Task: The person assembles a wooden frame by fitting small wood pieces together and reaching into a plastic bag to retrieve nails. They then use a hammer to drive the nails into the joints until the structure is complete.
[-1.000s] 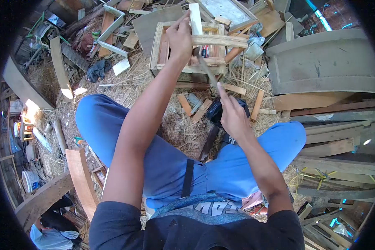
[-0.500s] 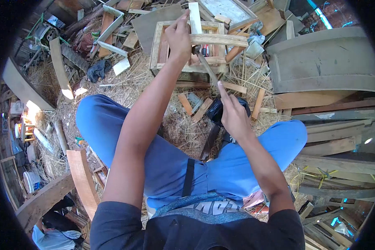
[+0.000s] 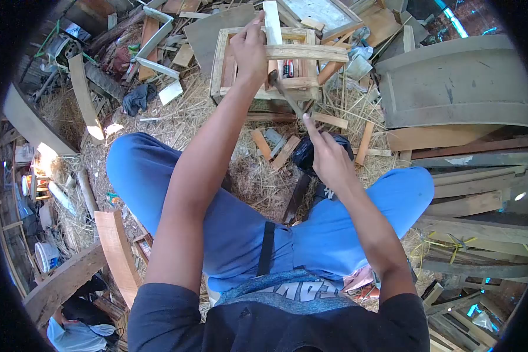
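My left hand (image 3: 250, 54) is closed around the left end of a wooden bar (image 3: 308, 53), where a pale upright strip (image 3: 272, 23) meets it. Both pieces lie over a wooden frame (image 3: 217, 73) on a low stand. My right hand (image 3: 330, 157) grips the handle of a hammer (image 3: 288, 97), index finger stretched along it. The hammer's head is just below the bar, close to my left wrist. Inside the frame lies a small red and black object (image 3: 287, 68).
Wood offcuts (image 3: 364, 144) and a black plastic bag (image 3: 304, 155) lie on the straw-covered ground before me. Curved boards (image 3: 460, 88) and stacked planks fill the right side. A person (image 3: 79, 334) is at the lower left.
The hammer head has dropped slightly away from the bar and toward the left. My right hand has shifted a little lower. My left hand stays on the wood.
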`<state>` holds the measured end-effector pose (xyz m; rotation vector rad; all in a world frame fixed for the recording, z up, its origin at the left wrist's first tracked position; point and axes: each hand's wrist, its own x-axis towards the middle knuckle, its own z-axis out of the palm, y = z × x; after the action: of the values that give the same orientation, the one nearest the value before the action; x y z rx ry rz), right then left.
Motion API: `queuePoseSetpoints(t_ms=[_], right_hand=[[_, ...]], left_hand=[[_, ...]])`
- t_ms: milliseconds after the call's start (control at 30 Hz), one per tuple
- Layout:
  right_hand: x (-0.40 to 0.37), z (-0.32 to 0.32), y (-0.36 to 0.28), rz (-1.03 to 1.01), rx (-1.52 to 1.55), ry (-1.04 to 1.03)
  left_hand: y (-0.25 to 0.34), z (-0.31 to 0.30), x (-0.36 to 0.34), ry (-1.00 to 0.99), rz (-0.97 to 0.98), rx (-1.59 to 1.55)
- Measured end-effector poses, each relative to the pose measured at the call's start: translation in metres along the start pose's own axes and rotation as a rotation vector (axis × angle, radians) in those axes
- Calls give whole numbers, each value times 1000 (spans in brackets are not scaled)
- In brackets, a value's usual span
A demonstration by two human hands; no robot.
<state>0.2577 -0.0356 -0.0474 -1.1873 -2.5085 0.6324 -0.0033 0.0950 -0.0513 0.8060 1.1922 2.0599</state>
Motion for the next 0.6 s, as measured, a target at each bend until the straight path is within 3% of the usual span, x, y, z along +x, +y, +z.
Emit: queuePoseSetpoints(t_ms=[67,167,267,367,433,567,600], right_hand=[[4,-3,3,35,-71,-73],[0,3,2,-32,57,64],[1,-2,2,35,-50,-74],[2,0,1,-52,43,56],[3,-6,-2,68,-48,-109],[7,-8,9,13,-7,-60],[8,-7,10,-17,107,75]], left_hand=[[3,5,4,-15,-14,-3],[10,6,-2,34,-54,-59],[10,9,-4,55,-71,-52],[10,7,-2,34,-23,-95],[18,11,-8,43,-19,-61],[5,5,5,35,-104,-261],[8,4,5,5,-69,-158]])
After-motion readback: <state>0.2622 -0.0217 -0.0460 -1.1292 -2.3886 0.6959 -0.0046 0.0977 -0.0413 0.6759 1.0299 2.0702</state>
